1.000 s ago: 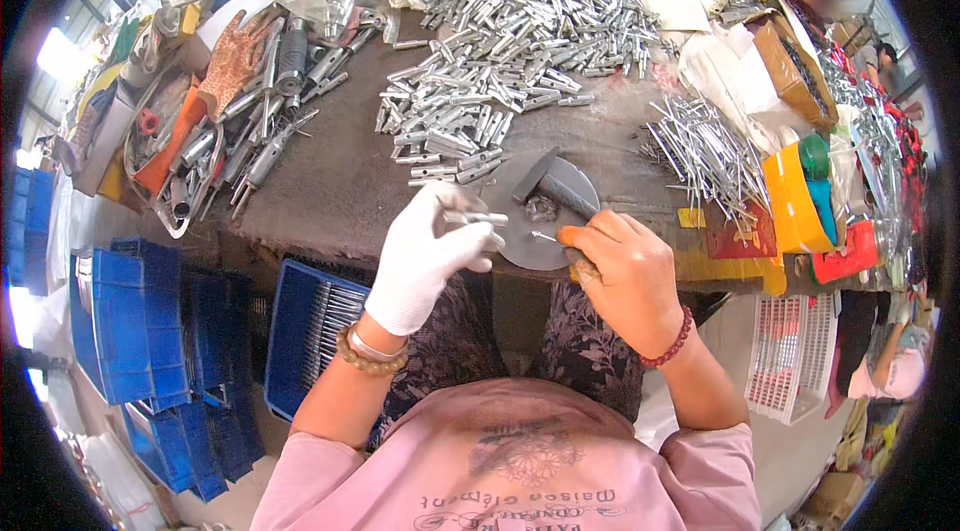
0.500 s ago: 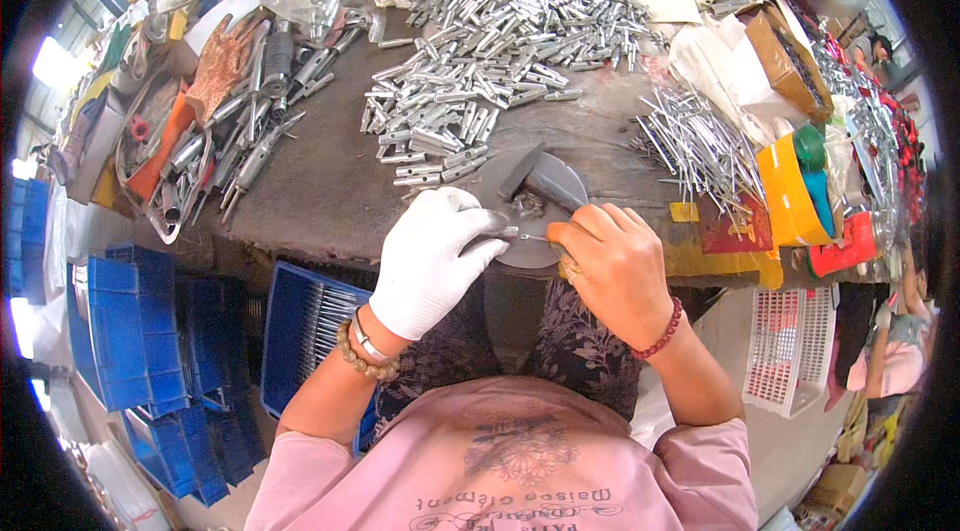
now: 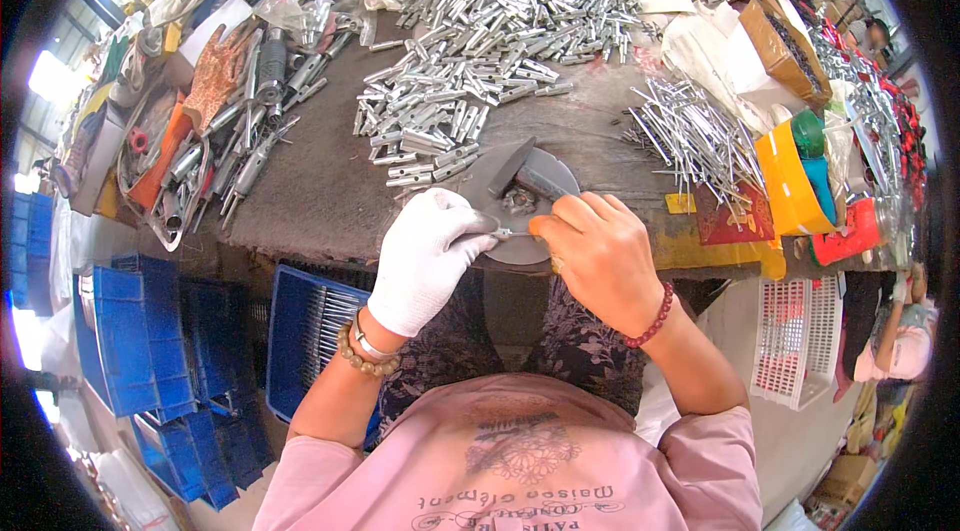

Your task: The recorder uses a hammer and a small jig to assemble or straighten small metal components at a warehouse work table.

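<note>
My left hand [image 3: 425, 261], in a white glove, is closed with thumb and forefinger pinching a small silver metal tube [image 3: 501, 233]. Bare and closed, my right hand [image 3: 605, 256] pinches a thin metal rod, mostly hidden by its fingers, against the tube's right end. Both hands meet over the near rim of a round grey dish [image 3: 525, 253] at the table's front edge. Dark grey flat pieces cross the dish, with a small metal clump at its middle. Beyond lies a heap of silver metal tubes [image 3: 500, 11]; thin metal rods [image 3: 695, 136] are piled to the right.
An orange glove [image 3: 215, 76] and metal tools lie at the left. A yellow container [image 3: 790, 176] and a cardboard box [image 3: 785, 51] stand at the right. Below the table are blue crates [image 3: 140, 331] and a white basket [image 3: 795, 341]. Other people are at far right.
My right hand has moved slightly left, closer to my left fingertips. The rod between them shows less now. The whole view has shifted a little.
</note>
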`<state>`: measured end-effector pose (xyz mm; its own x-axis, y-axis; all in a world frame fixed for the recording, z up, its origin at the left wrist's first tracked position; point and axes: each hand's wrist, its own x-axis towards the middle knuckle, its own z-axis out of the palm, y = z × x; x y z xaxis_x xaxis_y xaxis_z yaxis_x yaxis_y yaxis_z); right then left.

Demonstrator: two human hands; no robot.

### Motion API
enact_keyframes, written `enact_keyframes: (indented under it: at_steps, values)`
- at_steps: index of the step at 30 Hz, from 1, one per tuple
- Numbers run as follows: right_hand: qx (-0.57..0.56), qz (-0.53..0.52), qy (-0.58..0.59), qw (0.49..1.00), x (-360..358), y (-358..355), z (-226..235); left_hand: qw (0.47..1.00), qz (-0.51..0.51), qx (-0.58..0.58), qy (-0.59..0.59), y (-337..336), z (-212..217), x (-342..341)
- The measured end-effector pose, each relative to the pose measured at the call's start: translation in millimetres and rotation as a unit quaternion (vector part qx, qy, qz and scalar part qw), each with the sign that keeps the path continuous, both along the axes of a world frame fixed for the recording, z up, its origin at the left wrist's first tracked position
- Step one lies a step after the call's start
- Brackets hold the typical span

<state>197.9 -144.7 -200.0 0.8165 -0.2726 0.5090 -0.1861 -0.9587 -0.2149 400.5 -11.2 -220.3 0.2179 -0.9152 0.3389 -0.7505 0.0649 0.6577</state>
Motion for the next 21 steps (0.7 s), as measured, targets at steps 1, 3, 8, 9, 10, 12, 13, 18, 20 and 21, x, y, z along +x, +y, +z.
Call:
enact_keyframes:
  at_steps: [1,3,8,9,10,12,13,18,20,21]
  values:
    - [-0.002,0.007,0.006,1.0,1.3,-0.5,0.5,1.0,0.004,-0.01,0.002,-0.3,-1.0,-0.9]
    - [-0.011,0.005,0.017,1.0,4.6,3.9,2.3,1.0,0.003,-0.024,0.005,1.4,-1.7,-2.8]
    - [0.01,-0.011,0.007,1.0,2.8,-3.5,5.6,0.999,0.015,-0.043,-0.004,5.2,-9.3,-2.7]
    - [0.004,-0.014,0.009,1.0,-0.8,-15.4,6.7,0.999,0.017,-0.042,-0.005,4.2,-10.1,-2.7]
    - [0.021,-0.084,-0.022,0.996,-6.8,-31.9,6.0,0.999,0.019,-0.047,-0.004,5.3,-8.3,-3.6]
    - [0.046,-0.197,-0.027,0.979,-21.5,-68.9,3.7,0.999,0.023,-0.049,-0.004,5.3,-7.4,-4.9]
    - [0.053,-0.243,-0.002,0.969,-28.2,-85.3,3.1,0.999,0.023,-0.047,-0.005,4.7,-7.0,-5.4]
    - [0.035,-0.278,0.064,0.958,-16.7,-116.3,-0.5,0.998,0.025,-0.052,-0.001,3.4,-7.5,-5.2]
    - [0.022,-0.284,0.093,0.954,-5.0,-120.0,-2.0,0.998,0.023,-0.055,0.004,3.7,-8.4,-4.3]
    - [0.021,-0.283,0.093,0.954,-0.8,-121.5,-2.8,0.998,0.02,-0.054,0.005,3.2,-8.2,-4.2]
